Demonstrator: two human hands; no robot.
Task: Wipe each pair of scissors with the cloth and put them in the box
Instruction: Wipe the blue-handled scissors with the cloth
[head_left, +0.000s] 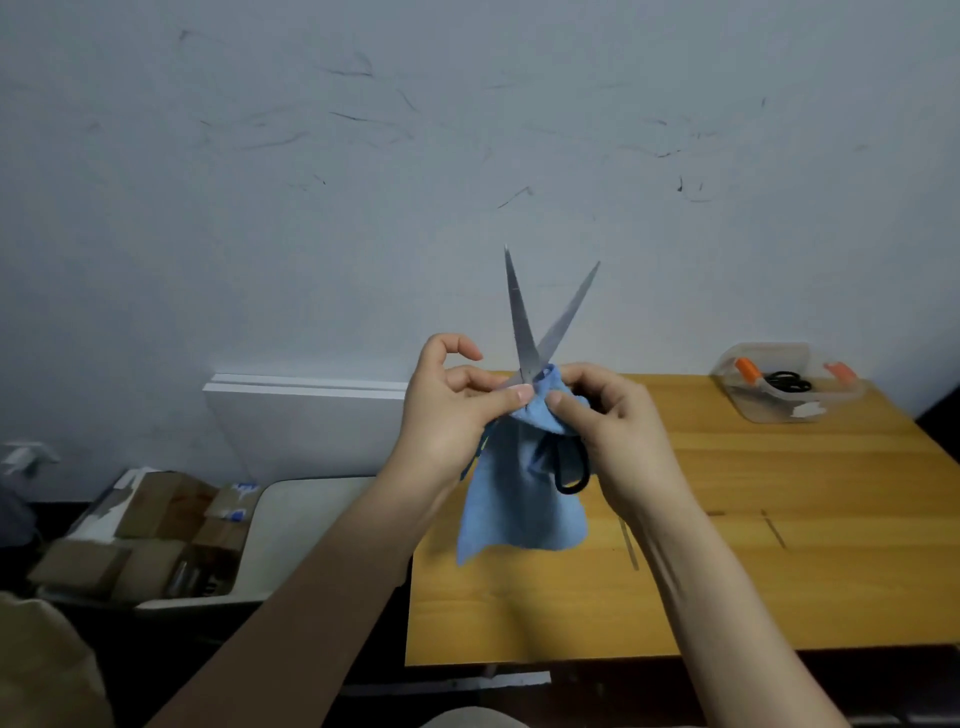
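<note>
Wiping under way, nothing boxed from this pair yet. Scissors (521, 327) held in the air above the wooden table's (727, 545) near left part, between both hands. Blades spread in a V, tips up and away toward the wall; long axis near upright, black handle loop hanging low.

Left hand (441, 405) pinches the blade base. Right hand (618, 431) pinches the blue cloth (519, 499) bunched at the pivot.

Clear plastic box (769, 410) at the far right corner already holds black-handled scissors and something orange-handled. Left to do: finish the wipe, box this pair.

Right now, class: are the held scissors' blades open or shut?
Open: the scissors have blades spread in a V, tips apart, above the cloth.
</note>
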